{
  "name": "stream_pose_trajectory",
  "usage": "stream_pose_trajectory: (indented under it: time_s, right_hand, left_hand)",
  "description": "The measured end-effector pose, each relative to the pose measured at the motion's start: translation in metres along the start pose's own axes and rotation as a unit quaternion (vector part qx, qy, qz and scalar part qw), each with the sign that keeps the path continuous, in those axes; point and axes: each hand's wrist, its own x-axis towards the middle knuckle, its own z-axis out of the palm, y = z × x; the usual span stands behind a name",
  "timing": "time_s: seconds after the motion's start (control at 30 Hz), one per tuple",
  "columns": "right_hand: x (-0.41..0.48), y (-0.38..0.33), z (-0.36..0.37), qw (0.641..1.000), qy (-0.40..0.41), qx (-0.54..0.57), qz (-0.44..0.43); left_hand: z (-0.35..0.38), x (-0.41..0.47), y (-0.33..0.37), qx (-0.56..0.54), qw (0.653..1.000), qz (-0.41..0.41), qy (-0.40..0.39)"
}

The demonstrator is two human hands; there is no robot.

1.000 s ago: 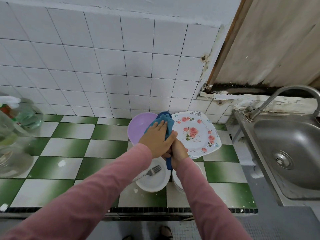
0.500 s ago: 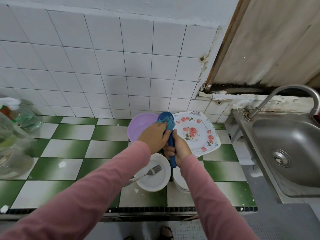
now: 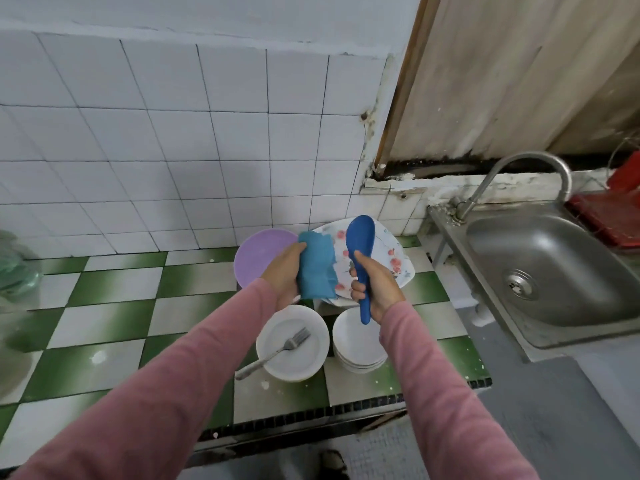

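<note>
Folded teal cloth (image 3: 317,268) now off blue plastic rice paddle (image 3: 360,247) | L hand (image 3: 282,275) fingers grip cloth | R hand (image 3: 375,285) fingers grip handle | wipe prob done

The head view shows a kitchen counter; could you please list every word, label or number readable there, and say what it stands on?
No readable text anywhere in this view.
The blue spoon, the blue cloth and the flowered plate carry no lettering; the plate has only a rose pattern.
The clear container at the left edge is too blurred to tell whether it bears a label.
</note>
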Motion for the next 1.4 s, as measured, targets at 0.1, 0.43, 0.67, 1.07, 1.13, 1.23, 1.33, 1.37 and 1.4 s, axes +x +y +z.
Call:
stream_pose_trajectory:
  time_s: [0.1,0.43,0.67,1.07,1.13,1.23,1.33,1.37,1.4]
  right_hand:
    - [-0.014,-0.008,-0.015,0.999,0.027,-0.002,-0.026]
    - [-0.068,-0.039,-0.081,0.980,0.154,0.034,-0.118]
    - [-0.106,-0.068,-0.160,0.957,0.229,0.074,-0.164]
    - [-0.178,-0.147,-0.348,0.936,0.277,0.013,-0.218]
    - [-0.178,-0.160,-0.374,0.934,0.283,0.006,-0.219]
    - [-0.171,-0.178,-0.403,0.931,0.291,-0.002,-0.218]
    - [-0.155,-0.193,-0.423,0.928,0.301,-0.016,-0.217]
    - [-0.148,-0.198,-0.428,0.927,0.304,-0.020,-0.218]
    - [-0.142,-0.203,-0.433,0.927,0.305,-0.026,-0.219]
  left_hand:
    - [0.010,-0.001,-0.006,-0.029,0.997,-0.007,-0.078]
    - [0.104,-0.004,-0.035,0.102,0.979,0.046,-0.169]
    - [0.194,-0.024,-0.081,0.162,0.962,0.031,-0.216]
    - [0.390,-0.056,-0.165,0.074,0.962,-0.034,-0.262]
    - [0.412,-0.058,-0.172,0.035,0.962,-0.053,-0.264]
    - [0.439,-0.049,-0.181,0.050,0.961,-0.046,-0.270]
    - [0.463,-0.036,-0.186,0.090,0.958,-0.026,-0.273]
    - [0.472,-0.029,-0.187,0.101,0.959,-0.013,-0.264]
    - [0.481,-0.021,-0.187,0.107,0.961,-0.001,-0.256]
